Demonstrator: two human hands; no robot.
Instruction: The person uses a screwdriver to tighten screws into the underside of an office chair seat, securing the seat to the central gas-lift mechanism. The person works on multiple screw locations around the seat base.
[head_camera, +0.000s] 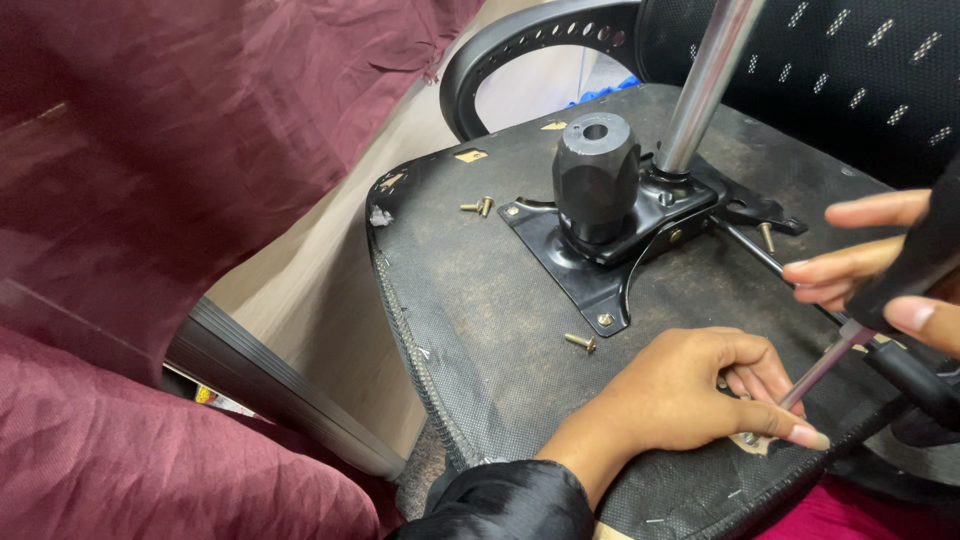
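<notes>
Maroon cloth (150, 150) drapes room's left side; overturned office chair seat (480, 300) fills middle, underside up. Black metal plate (600, 250) bolted at seat centre, black knob (596, 175) and chrome post (705, 85) rising from it. Left hand (690, 395) rests on seat near front edge, fingertips pinching screwdriver shaft (825, 365) just above screw. Right hand (880, 265) wrapped tight around black screwdriver handle (915, 265). Loose brass screws (580, 342) lie on seat beside plate.

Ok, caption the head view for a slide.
Left hand steadies a screw while right hand drives a screwdriver into an upturned chair seat.
</notes>
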